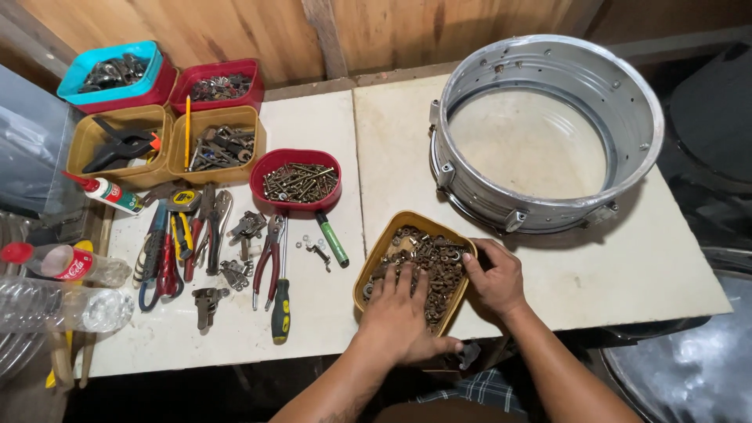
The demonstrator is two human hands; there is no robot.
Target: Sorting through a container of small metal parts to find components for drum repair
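Your left hand (pixel 399 313) lies flat, fingers spread and gripping nothing, on the rusty nuts and washers (pixel 427 262) filling the mustard-yellow plastic tub (pixel 376 258) at the table's near edge, while your right hand (pixel 495 280) clasps its right rim, nearer the round silver metal drum shell (pixel 627 86) beyond.

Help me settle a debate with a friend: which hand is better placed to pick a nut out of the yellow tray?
Probably the left hand: its fingers lie spread inside the yellow tray on the rusty nuts, while the right hand grips the tray's rim.
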